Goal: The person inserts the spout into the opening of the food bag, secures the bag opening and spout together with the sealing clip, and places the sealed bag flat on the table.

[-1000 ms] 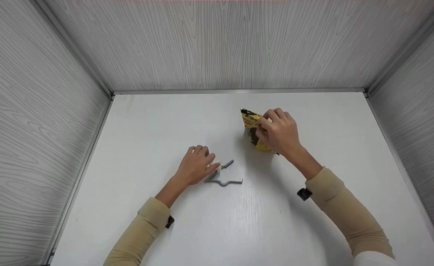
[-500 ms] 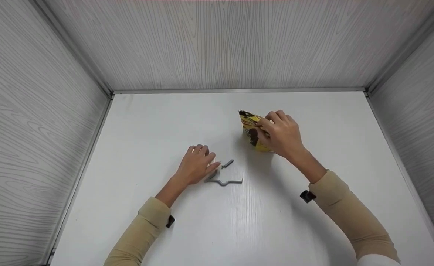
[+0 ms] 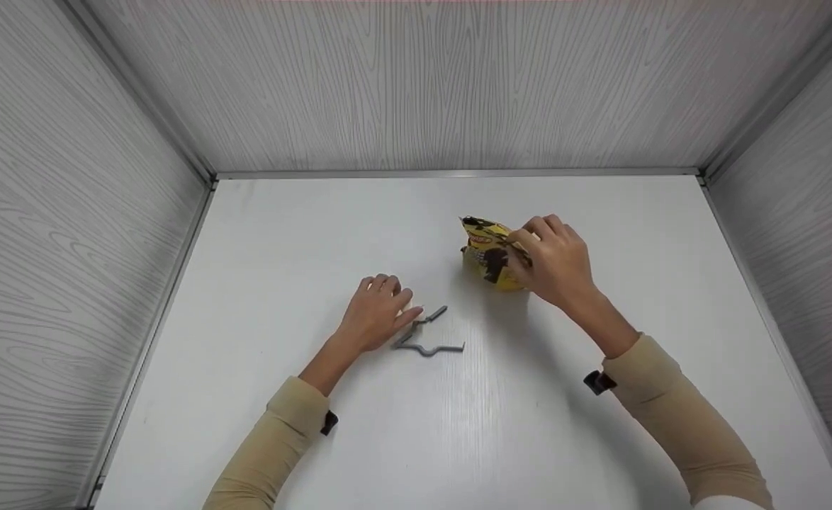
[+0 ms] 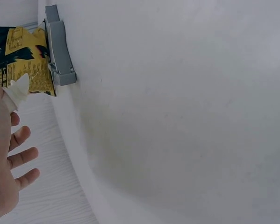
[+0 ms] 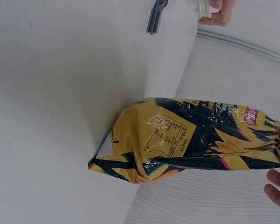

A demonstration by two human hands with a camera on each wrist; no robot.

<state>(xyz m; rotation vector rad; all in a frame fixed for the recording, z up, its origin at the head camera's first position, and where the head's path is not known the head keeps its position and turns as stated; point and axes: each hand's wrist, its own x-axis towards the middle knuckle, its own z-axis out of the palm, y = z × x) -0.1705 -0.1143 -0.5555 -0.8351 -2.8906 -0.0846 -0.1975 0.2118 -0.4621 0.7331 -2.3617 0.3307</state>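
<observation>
In the head view my left hand [image 3: 372,315] pinches a small white piece, mostly hidden there; the left wrist view shows this ribbed white piece [image 4: 17,93] by the thumb. A grey hinged clip [image 3: 430,350] lies unfolded on the table, beside and partly behind the left fingertips. To its upper right, my right hand [image 3: 561,265] pinches the top edge of a yellow and black bag [image 3: 494,262]. In the right wrist view the bag [image 5: 177,137] stands with its lower end on the table, its top crumpled at the right fingers.
The white tabletop [image 3: 416,432] is bounded by a grey wood-grain panel [image 3: 416,85] at the back and similar panels at left [image 3: 54,248] and right [image 3: 806,212]. A metal strip [image 3: 317,174] runs along the back edge.
My right hand has moved a little right and toward me, holding the bag's top. The bag's front has turned and shows wider. The left hand has barely moved; the white piece is less visible.
</observation>
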